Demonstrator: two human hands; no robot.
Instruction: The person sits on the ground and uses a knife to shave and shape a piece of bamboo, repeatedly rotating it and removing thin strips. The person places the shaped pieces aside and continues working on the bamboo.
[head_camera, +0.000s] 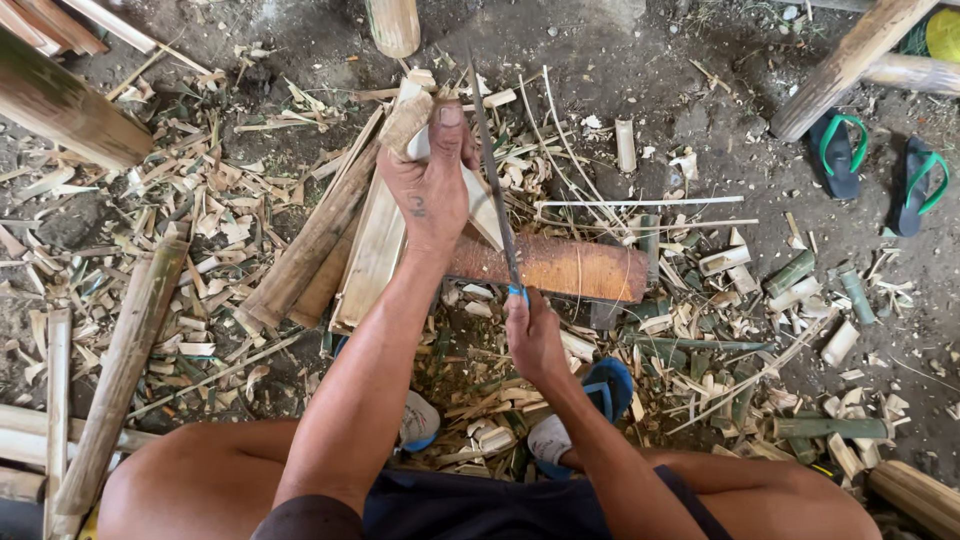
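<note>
Bamboo litter covers the dirt ground (650, 70) all around the seated person: shavings, short green offcuts and split slats. The left hand (432, 190) reaches forward and is closed around the upper end of a pale split bamboo piece (480, 205), thumb pointing away, holding it tilted over a reddish-brown wooden block (560, 268) that lies crosswise on the ground. The right hand (530, 335) sits nearer the body, fist wrapped tight around the blue handle of a long, narrow knife (495, 190). The blade runs almost straight away from the person, its long axis close to parallel with the bamboo piece and lying just along that piece's right edge; whether the edge is biting into the bamboo cannot be told. So the bamboo lies ahead of and slightly left of the knife grip, with the left hand by far the nearer one to it. Wider split slats (370, 250) lie left of the block, and a round pole (120, 370) lies farther left. A pair of dark sandals with green straps (875, 165) lies near the ground's upper right corner. No packages, labels or signs show.
</note>
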